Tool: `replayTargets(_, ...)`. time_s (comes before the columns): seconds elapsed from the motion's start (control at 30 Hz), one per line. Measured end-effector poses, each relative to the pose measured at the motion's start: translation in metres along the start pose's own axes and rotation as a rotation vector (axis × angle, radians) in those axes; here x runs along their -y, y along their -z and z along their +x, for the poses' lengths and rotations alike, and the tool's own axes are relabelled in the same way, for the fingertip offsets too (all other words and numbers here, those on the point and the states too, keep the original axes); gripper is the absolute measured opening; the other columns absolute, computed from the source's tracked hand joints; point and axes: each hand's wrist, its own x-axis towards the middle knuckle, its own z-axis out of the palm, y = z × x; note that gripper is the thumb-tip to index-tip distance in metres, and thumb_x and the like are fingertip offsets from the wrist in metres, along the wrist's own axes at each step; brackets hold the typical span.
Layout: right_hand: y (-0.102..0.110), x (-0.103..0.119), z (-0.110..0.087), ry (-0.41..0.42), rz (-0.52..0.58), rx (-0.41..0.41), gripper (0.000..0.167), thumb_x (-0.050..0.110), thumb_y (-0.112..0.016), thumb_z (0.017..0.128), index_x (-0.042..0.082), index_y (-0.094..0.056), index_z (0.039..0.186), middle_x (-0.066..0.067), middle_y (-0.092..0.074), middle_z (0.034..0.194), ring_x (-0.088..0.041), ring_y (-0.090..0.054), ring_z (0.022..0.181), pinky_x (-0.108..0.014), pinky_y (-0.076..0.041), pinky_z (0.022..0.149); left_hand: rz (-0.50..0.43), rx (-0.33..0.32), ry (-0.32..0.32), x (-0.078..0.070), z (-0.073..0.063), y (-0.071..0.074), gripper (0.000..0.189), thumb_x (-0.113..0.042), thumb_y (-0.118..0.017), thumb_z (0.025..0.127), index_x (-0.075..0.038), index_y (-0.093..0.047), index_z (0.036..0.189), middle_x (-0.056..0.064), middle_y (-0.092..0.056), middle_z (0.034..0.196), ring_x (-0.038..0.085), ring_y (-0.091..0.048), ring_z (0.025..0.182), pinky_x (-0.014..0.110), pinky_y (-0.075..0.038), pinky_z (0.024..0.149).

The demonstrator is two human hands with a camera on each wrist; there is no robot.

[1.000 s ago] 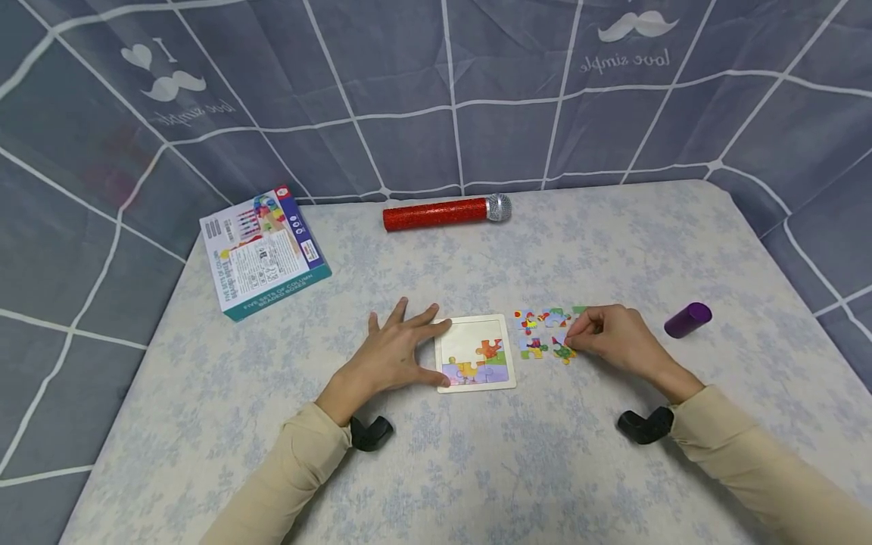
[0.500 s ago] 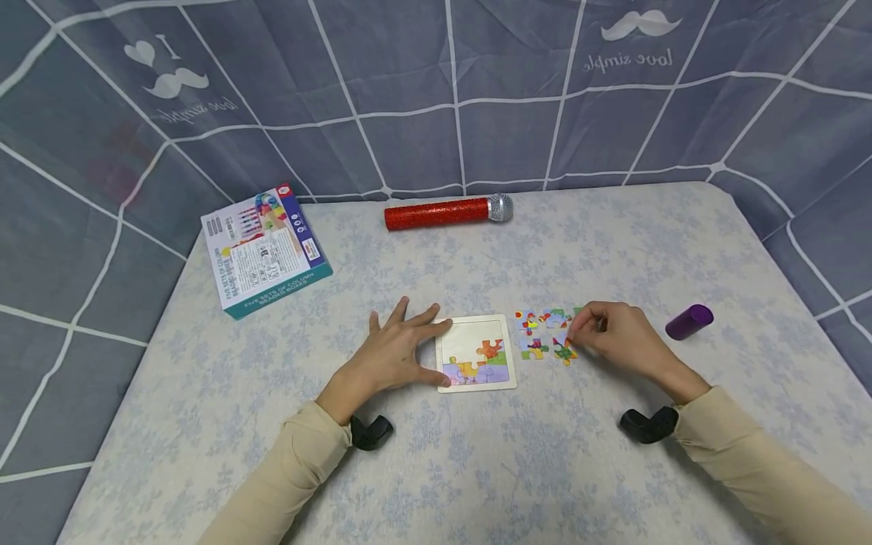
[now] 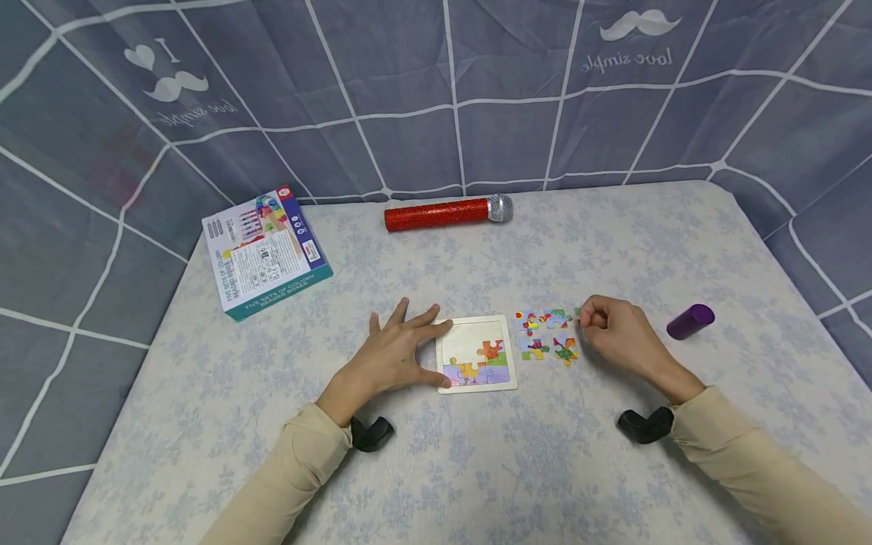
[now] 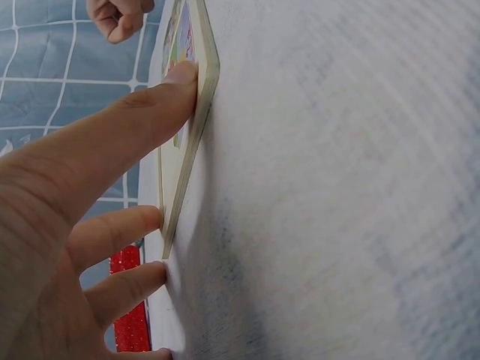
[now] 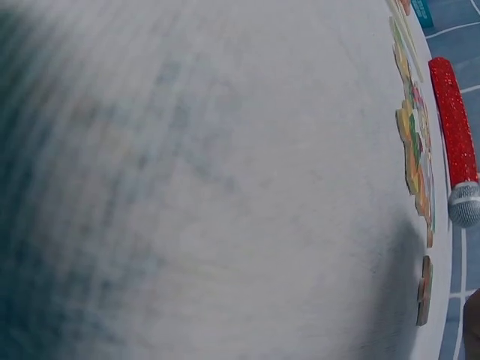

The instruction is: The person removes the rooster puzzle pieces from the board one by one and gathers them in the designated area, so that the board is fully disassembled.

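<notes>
Left hand (image 3: 391, 352): fingers spread apart, thumb and index finger touching the left side of a pale square puzzle tray (image 3: 470, 337) that lies flat on the flowered counter (image 3: 504, 469). Fitted pieces (image 3: 484, 373) fill the tray's near side, a red-orange one standing above them at right; upper left shows bare base.

Right hand (image 3: 621, 335): fingers curled in together, just beside a partly hidden green piece (image 3: 577, 311); contact with it cannot be told. Four loose pieces (image 3: 565, 350) lie between tray and right hand, in two rough rows.

Beyond: red glitter microphone (image 3: 439, 215) near the far edge, lying on its side; bead-set box (image 3: 266, 253) at far left; purple cylinder (image 3: 691, 322) right of the right hand.
</notes>
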Motion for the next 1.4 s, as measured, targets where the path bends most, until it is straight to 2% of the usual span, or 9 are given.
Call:
replayTargets(0.27,-0.002,0.004,0.002,-0.021,0.078,0.032,0.006,0.004,-0.059,0.089,0.009,-0.057,0.086,0.000,-0.044,0.066,-0.009,-0.035,0.054,-0.027,-0.033,0.055,-0.005,0.003,0.005,-0.001,0.000,0.001,0.090,-0.057,-0.085,0.067,-0.025,-0.053,0.144,0.002,-0.035,0.156,0.047,-0.012,0.145,0.081,-0.009,0.099)
replayTargets(0.37,-0.007,0.010,0.002,0.002,0.137,0.077,0.002,0.005,-0.060,0.091,0.006,-0.058,0.091,0.001,-0.040,0.066,-0.007,-0.033,0.053,-0.026,-0.033,0.052,-0.007,0.006,0.010,-0.001,0.000,0.001,0.090,-0.057,-0.085,0.066,-0.025,-0.053,0.144,0.002,-0.034,0.156,0.046,-0.012,0.146,0.081,-0.009,0.100)
replayTargets(0.47,-0.015,0.019,0.004,0.049,0.163,0.134,0.007,0.003,-0.062,0.089,0.005,-0.060,0.096,0.001,-0.040,0.067,-0.007,-0.036,0.054,-0.024,-0.034,0.051,-0.008,0.009,0.013,-0.001,0.000,0.001,0.090,-0.057,-0.085,0.066,-0.025,-0.052,0.144,0.002,-0.034,0.157,0.046,-0.012,0.146,0.081,-0.009,0.100)
replayTargets(0.67,-0.034,0.037,0.010,0.213,0.067,0.203,0.022,0.008,-0.075,0.083,0.009,-0.067,0.104,0.001,-0.054,0.083,-0.011,-0.046,0.062,-0.025,-0.040,0.057,0.003,0.007,0.008,-0.001,0.001,0.002,0.090,-0.057,-0.085,0.066,-0.025,-0.053,0.144,0.002,-0.035,0.156,0.047,-0.013,0.145,0.082,-0.010,0.099)
replayTargets(0.77,-0.041,0.045,0.012,0.260,0.031,0.223,0.027,0.012,-0.079,0.082,0.010,-0.069,0.107,0.001,-0.056,0.087,-0.012,-0.048,0.065,-0.026,-0.042,0.061,0.005,0.009,0.004,-0.001,0.001,0.002,0.090,-0.058,-0.084,0.067,-0.025,-0.053,0.144,0.003,-0.035,0.156,0.048,-0.013,0.145,0.082,-0.010,0.098)
replayTargets(1.07,-0.053,0.056,0.016,0.307,-0.089,0.236,0.031,0.019,-0.083,0.078,0.010,-0.073,0.105,0.004,-0.057,0.084,-0.010,-0.047,0.071,-0.027,-0.041,0.065,0.003,0.017,0.009,-0.002,0.001,0.002,0.090,-0.058,-0.084,0.067,-0.025,-0.053,0.144,0.003,-0.034,0.157,0.048,-0.013,0.145,0.082,-0.010,0.099)
replayTargets(1.4,-0.054,0.058,0.017,0.273,-0.089,0.237,0.026,0.019,-0.085,0.076,0.013,-0.072,0.098,0.005,-0.060,0.084,-0.013,-0.054,0.076,-0.030,-0.043,0.070,0.001,0.017,0.009,-0.002,0.001,0.002,0.090,-0.058,-0.084,0.067,-0.025,-0.053,0.144,0.003,-0.034,0.157,0.048,-0.013,0.145,0.082,-0.011,0.098)
